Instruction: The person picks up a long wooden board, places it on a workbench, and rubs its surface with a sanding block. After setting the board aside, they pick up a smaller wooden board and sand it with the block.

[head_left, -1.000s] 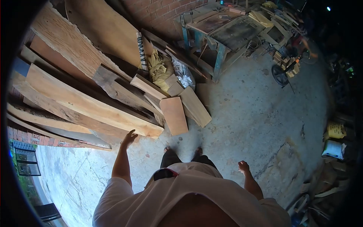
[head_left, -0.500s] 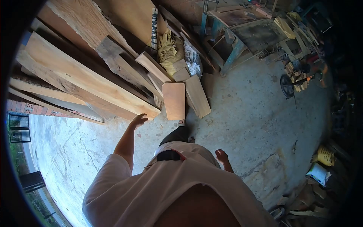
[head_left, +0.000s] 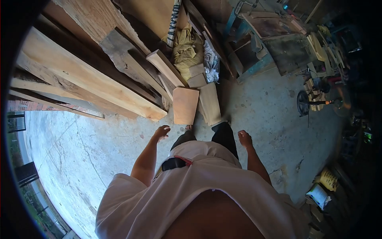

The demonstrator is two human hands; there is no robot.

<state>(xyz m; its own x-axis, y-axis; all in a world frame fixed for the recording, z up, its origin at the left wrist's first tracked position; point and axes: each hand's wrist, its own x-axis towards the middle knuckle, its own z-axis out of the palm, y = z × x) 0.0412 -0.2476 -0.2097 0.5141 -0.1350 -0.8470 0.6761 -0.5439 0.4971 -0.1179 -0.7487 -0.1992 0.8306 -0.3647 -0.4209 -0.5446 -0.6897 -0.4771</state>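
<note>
My left hand [head_left: 162,132] hangs empty over the concrete floor, its fingers loosely bent and apart. Just beyond it is the lower end of a long pale plank [head_left: 93,77] that leans with other boards. My right hand [head_left: 245,138] hangs on the other side of my body, relaxed and holding nothing visible. In front of my feet stands a short reddish wood board [head_left: 186,106], touched by neither hand. A greyer short board [head_left: 210,103] leans beside it, and a thick wood piece [head_left: 166,67] lies behind.
Yellow sacking [head_left: 187,51] and a white bag [head_left: 211,61] are heaped behind the boards. A workbench [head_left: 284,49] with blue legs stands at back right. A black-wheeled tool [head_left: 303,102] sits at right, with sacks [head_left: 328,180] lower down.
My left hand has moved away from the plank's end toward my body. My right hand has swung forward and up, and my right leg has stepped forward.
</note>
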